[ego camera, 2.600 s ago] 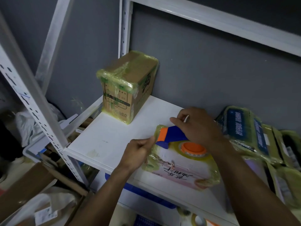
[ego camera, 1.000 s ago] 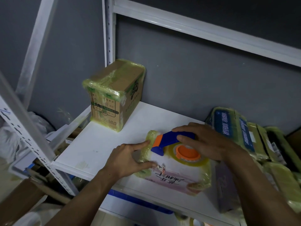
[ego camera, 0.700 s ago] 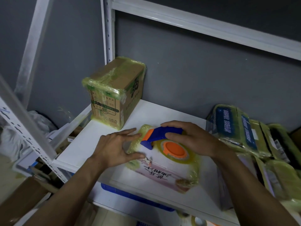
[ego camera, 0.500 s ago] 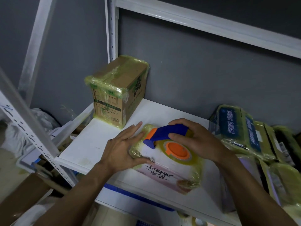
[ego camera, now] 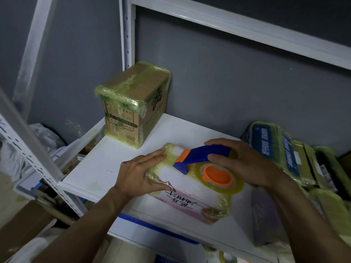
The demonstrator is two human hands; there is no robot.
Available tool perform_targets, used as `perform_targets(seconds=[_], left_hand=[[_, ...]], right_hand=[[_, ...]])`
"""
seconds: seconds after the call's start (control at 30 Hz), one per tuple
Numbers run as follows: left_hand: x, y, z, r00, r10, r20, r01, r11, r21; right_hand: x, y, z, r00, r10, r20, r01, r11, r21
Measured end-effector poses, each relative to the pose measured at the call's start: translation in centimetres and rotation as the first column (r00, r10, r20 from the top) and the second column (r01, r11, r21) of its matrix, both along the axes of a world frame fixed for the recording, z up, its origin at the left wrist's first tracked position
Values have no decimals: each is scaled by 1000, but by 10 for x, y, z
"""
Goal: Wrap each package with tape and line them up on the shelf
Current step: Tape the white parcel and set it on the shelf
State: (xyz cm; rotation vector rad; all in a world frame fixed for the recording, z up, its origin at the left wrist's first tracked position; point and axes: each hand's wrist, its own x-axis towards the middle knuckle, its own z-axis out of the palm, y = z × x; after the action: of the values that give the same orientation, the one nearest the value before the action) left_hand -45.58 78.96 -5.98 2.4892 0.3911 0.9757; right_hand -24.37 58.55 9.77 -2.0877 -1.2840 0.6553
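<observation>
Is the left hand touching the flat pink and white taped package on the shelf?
Touching. Head view: the left hand rests flat on the pink and white taped package at its left end.

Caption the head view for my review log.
Right hand holds a tape dispenser on a pink package; left hand presses its taped end.
</observation>
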Motion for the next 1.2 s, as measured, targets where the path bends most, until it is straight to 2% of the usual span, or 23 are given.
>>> perform_targets(seconds=[0.23, 0.3, 0.4, 0.5, 0.6, 0.67, 0.8, 0.97, 1.2], left_hand=[[-4, 1, 1, 996, -20, -83, 19, 1000, -14], [-5, 1, 2, 993, -16, -116, 12, 999, -33], [-11, 10, 5, 989, 9, -147, -3, 999, 41], [-21, 25, 10, 981, -29, -190, 28, 1000, -4], [-27, 35, 18, 970, 9, -244, -21, 999, -46], [-26, 29, 22, 964, 45, -261, -50, 999, -13], [-15, -1, 22, 972, 69, -224, -63, 997, 34], [-7, -19, 16, 945, 207, -255, -207, 978, 26], [-8, -14, 5, 955, 266, -129, -256, 963, 90]], right_hand=[[-2, 1, -8, 1000, 9, 17, -9, 1000, -16], [-2, 1, -10, 1000, 13, 0, -13, 1000, -6], [-5, 3, -17, 998, 18, -52, -17, 1000, 15], [-15, 14, -23, 997, 32, -69, -30, 999, 34], [-21, 29, -25, 996, 30, -83, -25, 998, 58], [-19, 34, -25, 995, 22, -99, -16, 998, 64], [-17, 34, -26, 993, 23, -112, -14, 997, 80], [-18, 34, -26, 991, 12, -130, 0, 996, 88], [-18, 35, -20, 997, 15, -78, -11, 998, 60]])
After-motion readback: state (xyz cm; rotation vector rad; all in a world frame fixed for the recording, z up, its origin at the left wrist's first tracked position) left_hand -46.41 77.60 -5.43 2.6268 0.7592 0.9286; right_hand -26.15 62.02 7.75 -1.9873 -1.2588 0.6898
